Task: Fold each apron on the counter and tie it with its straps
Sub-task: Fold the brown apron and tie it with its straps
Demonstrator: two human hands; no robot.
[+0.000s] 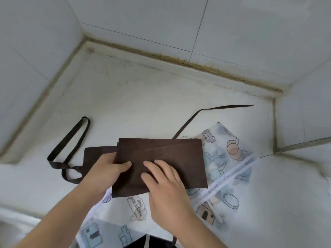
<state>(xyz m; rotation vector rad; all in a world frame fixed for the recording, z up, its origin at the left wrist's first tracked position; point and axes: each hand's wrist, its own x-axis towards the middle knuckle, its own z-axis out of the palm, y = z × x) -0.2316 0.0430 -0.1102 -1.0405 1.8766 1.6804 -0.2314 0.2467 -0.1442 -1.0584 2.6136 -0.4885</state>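
Head view: brown apron (161,158) folded mid-counter (143,104), atop printed apron (223,176) overhanging near edge. Left hand (107,169) pinching folded left edge; right hand (164,183) flat, fingers straight, pressing. Neck loop (71,140) trailing left, strap (206,113) trailing toward right wall (304,113). Bare counter behind.

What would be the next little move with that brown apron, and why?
Probably fold the brown apron over once more. The left hand grips its left edge, the right hand presses it flat, and its neck loop and long strap lie loose, untied.
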